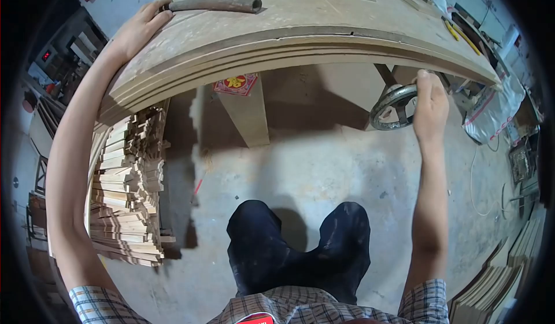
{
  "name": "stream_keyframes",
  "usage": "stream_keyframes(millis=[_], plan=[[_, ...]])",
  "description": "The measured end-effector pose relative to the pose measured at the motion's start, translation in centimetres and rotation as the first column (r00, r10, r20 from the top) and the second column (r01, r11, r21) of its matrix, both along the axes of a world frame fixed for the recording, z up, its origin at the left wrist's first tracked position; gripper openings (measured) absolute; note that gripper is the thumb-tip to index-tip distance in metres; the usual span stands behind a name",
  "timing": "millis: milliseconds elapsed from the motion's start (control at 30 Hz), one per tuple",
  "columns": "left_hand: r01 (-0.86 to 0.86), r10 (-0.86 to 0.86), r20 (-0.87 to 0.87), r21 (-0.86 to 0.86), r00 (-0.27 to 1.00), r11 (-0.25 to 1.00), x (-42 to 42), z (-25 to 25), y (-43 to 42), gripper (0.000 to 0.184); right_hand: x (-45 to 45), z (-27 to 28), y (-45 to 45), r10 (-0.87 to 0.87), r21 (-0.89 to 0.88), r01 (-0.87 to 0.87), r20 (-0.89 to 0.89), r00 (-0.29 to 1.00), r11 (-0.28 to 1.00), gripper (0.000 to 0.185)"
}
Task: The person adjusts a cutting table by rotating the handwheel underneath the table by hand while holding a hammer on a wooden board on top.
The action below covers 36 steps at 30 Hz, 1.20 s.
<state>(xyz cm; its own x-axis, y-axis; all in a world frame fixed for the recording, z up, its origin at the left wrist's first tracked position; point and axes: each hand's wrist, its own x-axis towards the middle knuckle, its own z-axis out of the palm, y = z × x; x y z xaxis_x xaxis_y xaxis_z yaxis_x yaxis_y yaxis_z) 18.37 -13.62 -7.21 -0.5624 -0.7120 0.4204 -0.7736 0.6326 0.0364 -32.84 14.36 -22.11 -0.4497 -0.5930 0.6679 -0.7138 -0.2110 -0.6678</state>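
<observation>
My left hand (143, 28) is at the far left of the wooden tabletop, its fingers closed around the near end of a worn brown-grey pipe (217, 4). The pipe lies across the boards, and its hollow end points right. Below the table's right side, my right hand (430, 107) grips the rim of a metal handwheel (381, 116). The fingers wrap over the wheel's right edge, and part of the rim is hidden behind them. The tabletop (324, 20) is layered, with several board edges showing along its front.
Bundled wood strips (124, 197) are stacked under the left side. A board (245, 113) with a red label stands beneath the table. Yellow-handled tools (462, 35) lie at the right, above a plastic bag (491, 116). More boards (488, 289) lean at lower right.
</observation>
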Motion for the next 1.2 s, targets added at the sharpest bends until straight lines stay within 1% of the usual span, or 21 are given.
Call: stream_keyframes(millis=[100,167,233,300,333,367,400,433,533,600,633,700,733,800,833,900,967,1033,1067,1167,1200], plan=[[0.009,-0.009,0.011,0.03,1.0,1.0,0.2,-0.4,0.2,0.061,0.5,-0.9,-1.0,-0.064,-0.078,0.053,-0.145,0.987,0.996,0.017],[-0.033,0.034,-0.009,0.025,0.999,0.999,-0.3,-0.3,0.6,0.062,1.8,-0.4,-1.2,-0.252,-0.177,0.183,-0.566,0.785,0.967,0.015],[0.052,-0.052,0.018,-0.002,0.999,0.999,1.1,-0.5,-1.1,0.063,6.1,0.3,-0.6,-0.213,-0.126,0.187,-0.791,0.574,0.974,0.01],[0.019,-0.019,-0.014,0.001,1.0,1.0,0.7,-0.8,-0.9,0.063,9.5,-2.0,-0.5,-0.12,-0.068,0.138,-0.904,0.411,0.988,0.025],[0.018,-0.018,-0.02,0.005,1.0,1.0,0.5,-0.9,-0.6,0.063,10.9,-4.0,0.6,0.034,0.073,0.111,-0.948,0.318,0.991,0.028],[0.004,-0.004,-0.001,0.044,1.0,0.999,0.2,-0.7,0.1,0.063,11.1,-6.7,1.0,0.238,0.179,-0.162,-0.821,0.518,0.971,0.025],[-0.013,0.012,0.015,0.07,1.0,0.997,-0.4,0.1,1.0,0.063,9.9,-8.8,2.1,0.294,0.199,-0.218,-0.716,0.633,0.955,0.021],[-0.172,0.169,0.051,0.056,0.984,0.983,-2.4,1.5,5.1,0.067,7.9,-8.8,3.4,0.216,0.141,-0.166,-0.732,0.646,0.976,0.02],[-0.073,0.077,-0.033,0.103,0.996,0.992,-1.8,0.9,4.3,0.065,5.1,-3.8,5.4,-0.032,-0.169,-0.077,-0.565,0.824,0.983,0.019],[-0.094,0.096,-0.016,0.096,0.995,0.991,-1.8,1.1,4.2,0.065,3.2,0.2,3.9,-0.244,-0.333,0.047,-0.581,0.777,0.942,0.017],[-0.092,0.095,-0.026,0.096,0.995,0.991,-1.7,0.9,4.2,0.065,1.6,0.7,3.3,-0.245,-0.334,0.044,-0.588,0.771,0.942,0.017],[-0.088,0.091,-0.037,0.073,0.995,0.993,-1.4,0.8,4.0,0.065,0.0,1.7,2.0,-0.154,0.065,0.171,-0.218,0.964,0.983,0.015],[-0.125,0.128,-0.04,0.08,0.991,0.989,-1.7,1.0,4.7,0.065,0.6,1.9,1.6,-0.153,0.058,0.169,-0.221,0.963,0.984,0.015],[-0.079,0.08,0.015,-0.038,0.997,0.996,-0.3,0.1,1.6,0.064,2.6,1.7,1.1,-0.279,-0.159,0.23,-0.53,0.801,0.96,0.02],[-0.023,0.035,0.078,-0.149,0.996,0.989,-0.1,-0.4,0.9,0.063,2.5,1.3,0.9,-0.281,-0.159,0.232,-0.528,0.801,0.96,0.02],[-0.022,0.029,0.061,-0.111,0.998,0.994,0.1,-0.7,0.3,0.062,1.4,0.3,0.3,-0.372,-0.288,0.258,-0.481,0.794,0.922,0.024],[-0.009,0.013,0.058,-0.075,0.998,0.997,-0.3,-0.5,0.5,0.062,0.1,0.1,0.2,-0.366,-0.243,0.282,-0.451,0.814,0.928,0.03],[0.015,-0.015,0.032,-0.012,0.999,1.0,-0.3,-0.3,0.9,0.062,-0.3,0.2,0.3,-0.025,0.026,0.026,-0.018,1.0,0.999,0.036],[0.033,-0.031,0.058,-0.03,0.998,0.999,-0.4,-0.2,1.2,0.061,0.1,0.0,-0.1,-0.06,-0.071,0.055,-0.074,0.995,0.996,0.04],[-0.003,0.003,0.009,-0.003,1.0,1.0,-0.5,-0.1,1.2,0.061,1.8,0.3,-0.3,-0.169,-0.072,0.161,-0.122,0.978,0.984,0.04],[-0.01,0.011,0.05,-0.011,0.999,1.0,-0.6,0.0,1.1,0.061,2.4,1.1,-0.1,-0.166,-0.045,0.16,-0.23,0.959,0.986,0.036]])
